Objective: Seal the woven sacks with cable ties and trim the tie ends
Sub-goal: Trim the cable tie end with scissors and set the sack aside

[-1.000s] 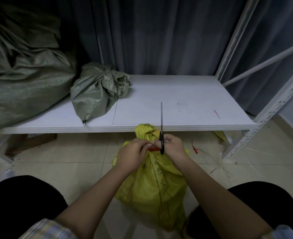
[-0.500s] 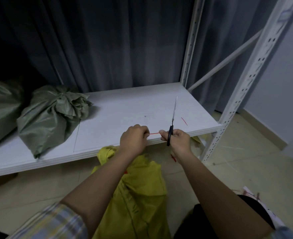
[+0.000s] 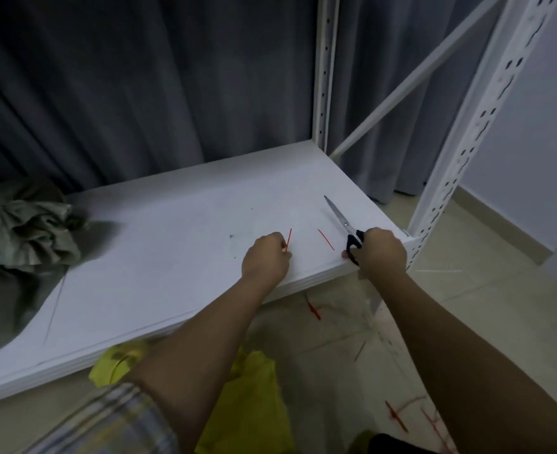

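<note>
My left hand [image 3: 265, 257] is over the white shelf [image 3: 159, 263] and pinches a short red tie offcut [image 3: 288, 239] that points up from its fingertips. My right hand [image 3: 380, 252] grips the black handles of the scissors [image 3: 344, 224] at the shelf's right front corner; the blades lie closed, pointing away to the left. A second red tie offcut [image 3: 325, 239] lies on the shelf between my hands. The yellow woven sack [image 3: 251, 404] stands on the floor below my left forearm, partly hidden by it. A grey-green tied sack [image 3: 25, 227] sits on the shelf at the left.
White perforated rack posts [image 3: 467, 152] rise at the right, with a diagonal brace behind. Dark curtains hang behind the shelf. Red tie scraps [image 3: 313, 309] and more red ties [image 3: 398, 417] lie on the tiled floor under and right of the shelf.
Both hands rose from the yellow sack's neck to the shelf top. The left carried the cut red end along; the right brought the scissors down onto the shelf's corner. The view swung right.
</note>
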`<state>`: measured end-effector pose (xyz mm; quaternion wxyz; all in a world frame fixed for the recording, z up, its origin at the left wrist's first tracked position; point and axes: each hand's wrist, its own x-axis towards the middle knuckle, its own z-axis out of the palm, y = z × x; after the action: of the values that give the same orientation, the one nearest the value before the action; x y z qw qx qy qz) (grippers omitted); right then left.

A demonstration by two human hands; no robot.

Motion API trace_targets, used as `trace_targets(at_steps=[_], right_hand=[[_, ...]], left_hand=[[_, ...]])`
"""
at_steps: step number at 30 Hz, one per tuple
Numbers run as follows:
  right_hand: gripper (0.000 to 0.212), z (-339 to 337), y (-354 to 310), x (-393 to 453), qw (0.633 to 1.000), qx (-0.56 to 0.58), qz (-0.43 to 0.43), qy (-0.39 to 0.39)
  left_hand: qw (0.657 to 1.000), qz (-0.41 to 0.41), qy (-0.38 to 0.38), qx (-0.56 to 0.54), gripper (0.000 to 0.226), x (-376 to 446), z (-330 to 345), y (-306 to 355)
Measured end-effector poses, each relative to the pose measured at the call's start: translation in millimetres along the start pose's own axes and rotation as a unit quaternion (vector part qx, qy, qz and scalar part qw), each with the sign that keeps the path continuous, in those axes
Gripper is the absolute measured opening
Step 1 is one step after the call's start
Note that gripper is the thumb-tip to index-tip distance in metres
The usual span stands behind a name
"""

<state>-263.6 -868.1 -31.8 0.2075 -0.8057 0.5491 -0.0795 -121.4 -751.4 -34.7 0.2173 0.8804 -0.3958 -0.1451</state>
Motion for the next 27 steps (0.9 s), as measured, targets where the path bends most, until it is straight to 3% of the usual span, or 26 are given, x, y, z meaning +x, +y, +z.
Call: trace_targets(at_steps=[6, 19, 22, 24, 27], right_hand=[[0.012, 20, -11, 56, 0.996, -0.077, -0.036, 0.025], [0.016, 30, -19, 63, 0.969, -0.221, -0.11, 0.033], [0.018, 31, -27, 47, 0.953, -0.243, -0.166, 0.073], [0.004, 35, -39, 28, 0.94, -0.236, -0.218, 0.118], [0.02, 43, -59, 0, 0.939, -0.161, -0.266, 0.145]], left_hand=[[0.999, -0.008, -0.017, -0.038, 0.024, 44, 36, 5], [0.991, 0.0, 0.001, -0.134, 0.023, 71, 61, 17], [0.996, 0.03, 0.024, -0.08, 0.024, 57, 44, 11], [0.996, 0.066, 0.06, -0.018, 0.025, 44, 28, 1], [0.985, 0.107, 0.113, 0.07, 0.027, 20, 3, -20]])
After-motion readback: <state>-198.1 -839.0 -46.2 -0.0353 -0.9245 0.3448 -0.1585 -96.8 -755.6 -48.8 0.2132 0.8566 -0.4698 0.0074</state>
